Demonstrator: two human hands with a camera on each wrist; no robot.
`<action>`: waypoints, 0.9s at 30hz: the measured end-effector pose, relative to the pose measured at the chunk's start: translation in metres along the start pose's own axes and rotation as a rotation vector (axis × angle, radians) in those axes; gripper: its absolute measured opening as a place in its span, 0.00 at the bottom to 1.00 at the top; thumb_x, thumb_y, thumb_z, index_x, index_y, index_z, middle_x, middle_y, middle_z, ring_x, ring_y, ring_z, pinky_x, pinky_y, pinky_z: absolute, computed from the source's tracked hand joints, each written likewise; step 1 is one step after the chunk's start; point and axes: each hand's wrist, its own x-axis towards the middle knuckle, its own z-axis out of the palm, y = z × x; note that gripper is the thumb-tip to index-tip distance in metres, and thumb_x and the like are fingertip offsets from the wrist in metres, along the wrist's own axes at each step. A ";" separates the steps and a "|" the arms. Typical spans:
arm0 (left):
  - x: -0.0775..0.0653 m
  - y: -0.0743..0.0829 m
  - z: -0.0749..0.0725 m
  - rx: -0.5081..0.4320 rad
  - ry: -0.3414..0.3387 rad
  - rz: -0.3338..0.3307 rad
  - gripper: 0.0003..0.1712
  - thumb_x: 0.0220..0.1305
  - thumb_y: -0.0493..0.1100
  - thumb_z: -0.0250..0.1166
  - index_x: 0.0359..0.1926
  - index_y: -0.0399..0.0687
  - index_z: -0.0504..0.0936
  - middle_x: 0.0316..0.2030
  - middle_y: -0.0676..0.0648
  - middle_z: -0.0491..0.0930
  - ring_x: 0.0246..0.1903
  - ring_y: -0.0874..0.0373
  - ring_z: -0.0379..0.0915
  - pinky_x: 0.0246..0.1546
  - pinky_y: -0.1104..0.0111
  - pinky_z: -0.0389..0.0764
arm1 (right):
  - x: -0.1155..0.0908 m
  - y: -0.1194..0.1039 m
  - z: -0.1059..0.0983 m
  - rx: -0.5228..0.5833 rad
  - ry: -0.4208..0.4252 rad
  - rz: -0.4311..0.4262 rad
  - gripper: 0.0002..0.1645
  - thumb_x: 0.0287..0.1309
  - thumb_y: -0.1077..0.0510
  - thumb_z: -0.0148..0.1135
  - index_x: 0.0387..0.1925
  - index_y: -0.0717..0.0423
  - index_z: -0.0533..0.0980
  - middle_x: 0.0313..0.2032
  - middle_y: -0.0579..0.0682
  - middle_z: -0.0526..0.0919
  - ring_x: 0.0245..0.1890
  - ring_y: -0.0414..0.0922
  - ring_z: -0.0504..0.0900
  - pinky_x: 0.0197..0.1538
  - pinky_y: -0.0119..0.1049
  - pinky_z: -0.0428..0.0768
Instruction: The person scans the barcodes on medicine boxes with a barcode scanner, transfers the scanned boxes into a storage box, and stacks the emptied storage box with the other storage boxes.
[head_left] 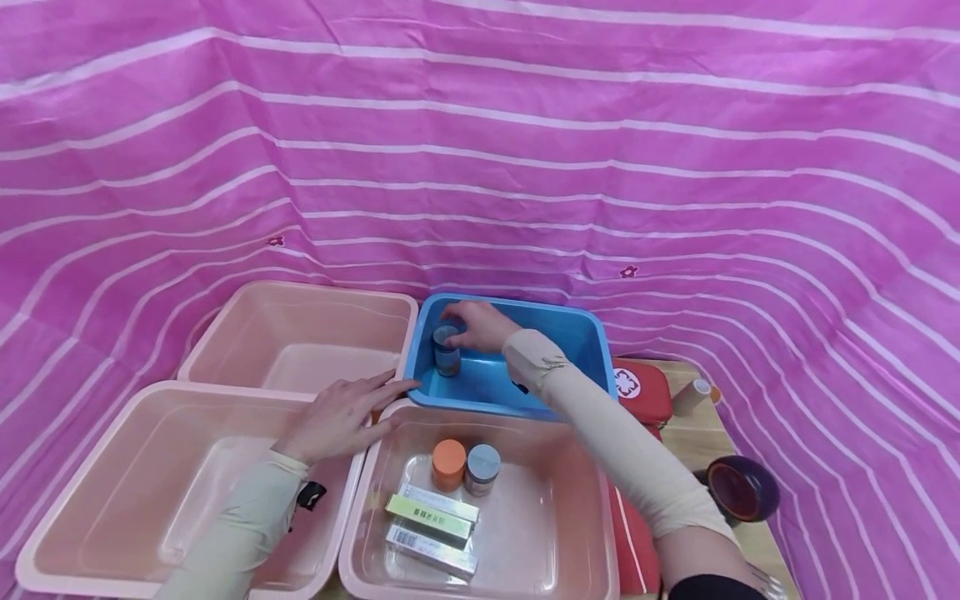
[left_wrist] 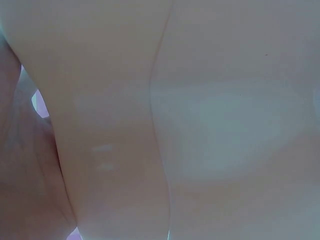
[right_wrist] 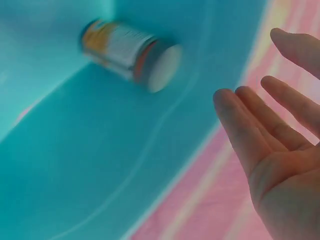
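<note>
A jar [head_left: 447, 360] with a greyish lid stands in the left end of the blue bin [head_left: 517, 407]. My right hand [head_left: 480, 323] is over the bin beside the jar's lid. In the right wrist view that hand [right_wrist: 282, 160] has its fingers spread and apart from the jar [right_wrist: 127, 52], whose label is orange and white. My left hand [head_left: 337, 417] rests by the bins' meeting rims, its fingertips at the blue bin's left edge. Only part of this hand [left_wrist: 27, 150] appears in the left wrist view, behind a pale bin wall [left_wrist: 110, 125].
The near pink bin [head_left: 540, 533] holds an orange-lidded jar [head_left: 448, 463], a grey-lidded jar [head_left: 482, 468] and several slim boxes [head_left: 431, 518]. Two more pink bins stand left. Red cases [head_left: 645, 392] and a dark round object [head_left: 742, 489] lie right. Striped pink cloth [head_left: 480, 150] surrounds everything.
</note>
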 end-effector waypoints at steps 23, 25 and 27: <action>0.001 -0.006 0.002 0.006 0.015 0.031 0.33 0.69 0.60 0.64 0.73 0.68 0.71 0.71 0.44 0.73 0.37 0.56 0.79 0.46 0.53 0.78 | -0.137 -0.059 0.068 -0.224 -0.179 -0.176 0.25 0.61 0.55 0.74 0.60 0.48 0.81 0.48 0.47 0.82 0.44 0.39 0.79 0.51 0.31 0.83; 0.001 -0.005 0.002 0.006 0.010 0.033 0.33 0.69 0.59 0.64 0.73 0.69 0.71 0.71 0.44 0.73 0.32 0.60 0.75 0.44 0.55 0.77 | -0.135 -0.061 0.077 -0.285 -0.183 -0.163 0.24 0.61 0.54 0.74 0.59 0.47 0.82 0.47 0.46 0.82 0.44 0.39 0.79 0.50 0.31 0.83; 0.001 -0.005 0.001 0.005 0.013 0.036 0.33 0.69 0.59 0.65 0.73 0.68 0.71 0.71 0.44 0.73 0.33 0.60 0.75 0.44 0.55 0.77 | -0.132 -0.064 0.084 -0.332 -0.178 -0.145 0.22 0.62 0.53 0.73 0.58 0.47 0.82 0.46 0.46 0.81 0.43 0.40 0.80 0.48 0.30 0.83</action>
